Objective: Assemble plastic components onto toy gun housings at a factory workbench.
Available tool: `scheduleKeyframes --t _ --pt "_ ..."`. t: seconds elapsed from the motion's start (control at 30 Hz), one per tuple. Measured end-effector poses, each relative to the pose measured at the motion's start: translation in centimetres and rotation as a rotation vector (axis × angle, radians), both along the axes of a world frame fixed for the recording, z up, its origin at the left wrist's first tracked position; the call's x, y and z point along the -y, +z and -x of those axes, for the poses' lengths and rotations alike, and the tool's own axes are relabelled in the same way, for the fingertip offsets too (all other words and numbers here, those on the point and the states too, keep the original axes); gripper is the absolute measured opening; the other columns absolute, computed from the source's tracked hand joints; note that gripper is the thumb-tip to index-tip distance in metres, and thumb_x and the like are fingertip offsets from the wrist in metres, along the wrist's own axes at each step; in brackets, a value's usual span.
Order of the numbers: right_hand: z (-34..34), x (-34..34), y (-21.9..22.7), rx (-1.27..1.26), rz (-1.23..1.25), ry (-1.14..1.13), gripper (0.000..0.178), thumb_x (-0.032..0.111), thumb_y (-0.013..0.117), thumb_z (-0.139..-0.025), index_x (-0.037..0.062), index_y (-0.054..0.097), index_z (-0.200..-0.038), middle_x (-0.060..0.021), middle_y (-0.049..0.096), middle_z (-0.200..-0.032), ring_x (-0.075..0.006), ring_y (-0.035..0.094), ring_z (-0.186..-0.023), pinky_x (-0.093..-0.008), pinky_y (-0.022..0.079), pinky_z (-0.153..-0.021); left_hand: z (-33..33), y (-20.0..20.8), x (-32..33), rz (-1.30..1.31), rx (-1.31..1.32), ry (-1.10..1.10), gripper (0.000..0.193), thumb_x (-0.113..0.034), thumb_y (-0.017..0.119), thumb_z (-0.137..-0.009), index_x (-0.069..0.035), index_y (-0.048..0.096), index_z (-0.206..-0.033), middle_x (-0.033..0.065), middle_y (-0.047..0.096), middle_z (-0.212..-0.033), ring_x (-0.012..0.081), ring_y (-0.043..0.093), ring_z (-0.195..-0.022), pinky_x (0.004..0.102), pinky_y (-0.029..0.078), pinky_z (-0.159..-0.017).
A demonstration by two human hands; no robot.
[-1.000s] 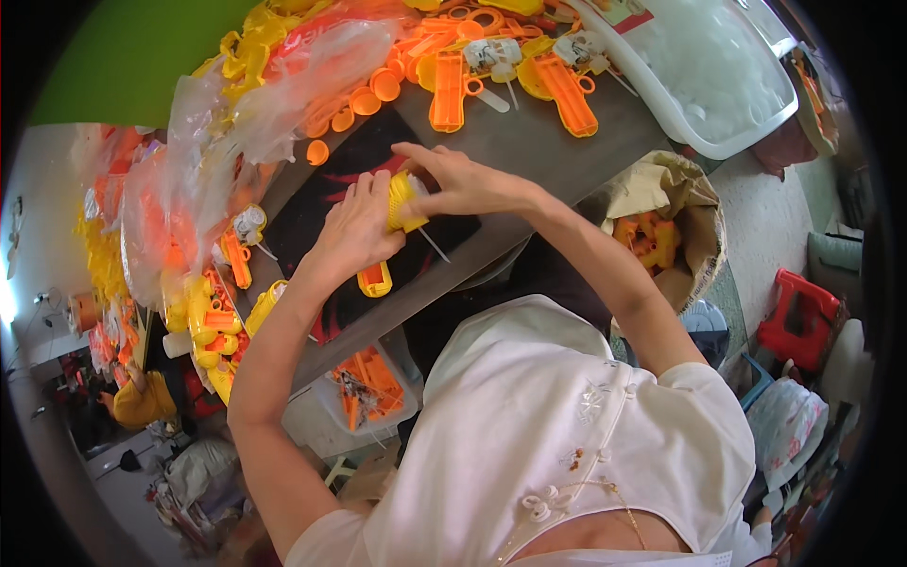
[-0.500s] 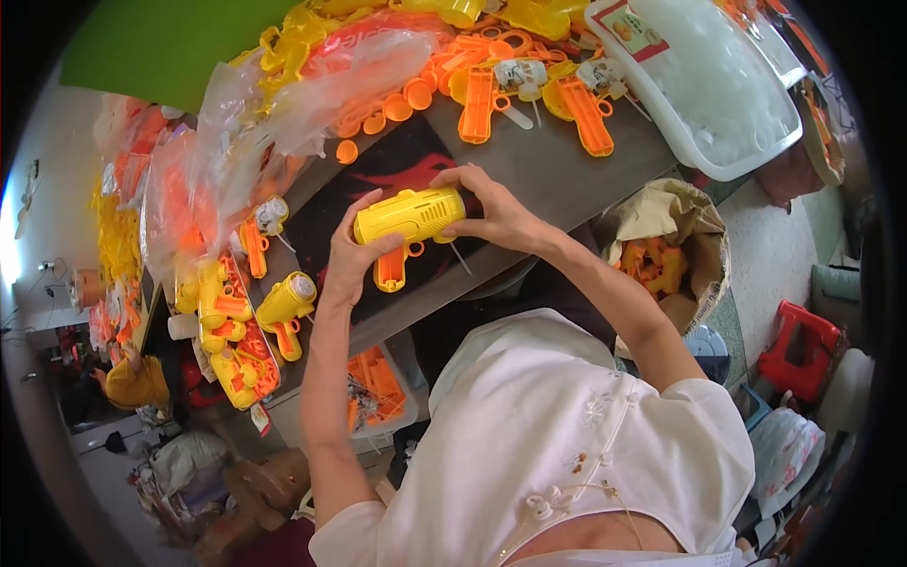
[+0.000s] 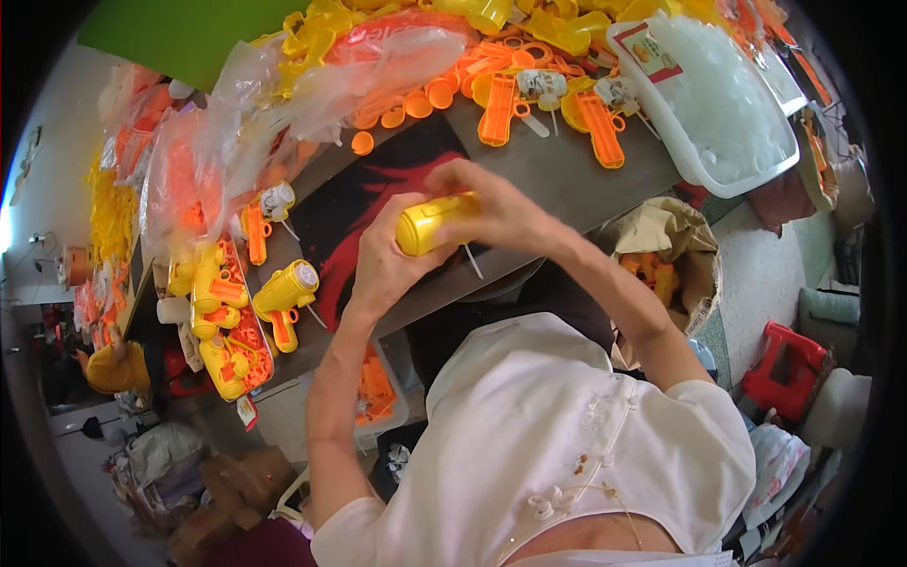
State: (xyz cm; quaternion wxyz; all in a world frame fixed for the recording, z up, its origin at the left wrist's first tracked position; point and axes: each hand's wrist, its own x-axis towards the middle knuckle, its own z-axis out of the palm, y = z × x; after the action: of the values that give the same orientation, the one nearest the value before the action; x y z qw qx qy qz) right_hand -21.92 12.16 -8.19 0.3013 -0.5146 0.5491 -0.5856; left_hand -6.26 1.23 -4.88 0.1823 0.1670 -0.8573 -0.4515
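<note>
1. While gripping with both hands, holds the yellow casing (image 3: pixel 427 227) above the dark mat (image 3: pixel 378 175) on the table (image 3: pixel 567 189).
2. Lies just right of the left hand (image 3: pixel 387 255) and left of the right hand (image 3: pixel 501 210), touching both; cannot call either nearer.
3. Runs left to right along its long axis, rising slightly toward the right, with the rounded end exposed at the left and the other end partly covered by the right fingers.
4. Has the left grip wrapped around the casing's left end and underside, the right grip curled over its right end, blurred; cannot tell how firmly.
5. Shows one thin pale strip (image 3: pixel 474 263) below the right hand; cannot trace its upper end behind the fingers.
6. Count one yellow toy blaster (image 3: pixel 282 289) left of the left hand, and one orange handle (image 3: pixel 255 234) with a white mechanism (image 3: pixel 278 200) just beyond.
7. Count two more orange pistol grips (image 3: pixel 497 111) on the far side, each beside its own mechanism.
8. Count at least five orange cups (image 3: pixel 418 104) near those, some overlapping.
9. Add one white tub (image 3: pixel 727 185) of clear pieces, one paper sack (image 3: pixel 666 225) of orange parts, and several yellow shells (image 3: pixel 206 293), too overlapped to number.
</note>
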Motion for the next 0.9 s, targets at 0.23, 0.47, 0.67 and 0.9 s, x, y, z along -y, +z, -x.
scheduleKeyframes --t 0.23,0.47,0.67,0.9 --pt "-0.7 -0.1 1.6 -0.391 0.037 -0.127 0.069 0.025 0.084 -0.068 0.0038 0.051 -0.125 -0.0133 0.057 -0.116 -0.0274 0.055 -0.11 -0.0364 0.043 -0.097 -1.0 0.4 -0.5 0.264 -0.055 0.037 0.053 -0.009 0.082 -0.067 -0.003 0.055 -0.114 0.0117 0.063 -0.102 0.0263 0.065 -0.094 0.0319 0.051 -0.084" --pt "0.0 -2.1 3.7 0.213 -0.113 0.11 0.072 0.014 0.083 -0.068 0.0046 0.047 -0.129 -0.0099 0.058 -0.119 -0.0263 0.058 -0.107 -0.0362 0.048 -0.09 -3.1 2.3 1.2 -0.122 -0.325 -0.03 0.061 -0.006 0.084 -0.066 -0.004 0.051 -0.118 0.0114 0.06 -0.112 0.0213 0.06 -0.104 0.0325 0.049 -0.09" --pt "-1.9 -1.0 7.4 -0.638 0.092 -0.213 0.074 0.019 0.082 -0.07 0.0064 0.044 -0.133 -0.0093 0.06 -0.113 -0.0242 0.059 -0.106 -0.0344 0.046 -0.092 -0.4 7.6 -0.6 0.829 0.319 0.034 0.071 -0.01 0.084 -0.062 -0.004 0.049 -0.124 0.0105 0.062 -0.109 0.0225 0.061 -0.103 0.0348 0.048 -0.091" --pt "-0.5 -2.3 2.5 0.117 -0.01 0.212 0.061 0.008 0.062 -0.092 0.0044 0.03 -0.144 -0.0104 0.046 -0.135 -0.0175 0.046 -0.124 -0.0349 0.037 -0.108 -2.8 4.2 2.6 -0.339 -0.134 0.05 0.064 -0.01 0.086 -0.066 -0.003 0.052 -0.119 0.0084 0.064 -0.11 0.0169 0.064 -0.098 0.0311 0.051 -0.089"
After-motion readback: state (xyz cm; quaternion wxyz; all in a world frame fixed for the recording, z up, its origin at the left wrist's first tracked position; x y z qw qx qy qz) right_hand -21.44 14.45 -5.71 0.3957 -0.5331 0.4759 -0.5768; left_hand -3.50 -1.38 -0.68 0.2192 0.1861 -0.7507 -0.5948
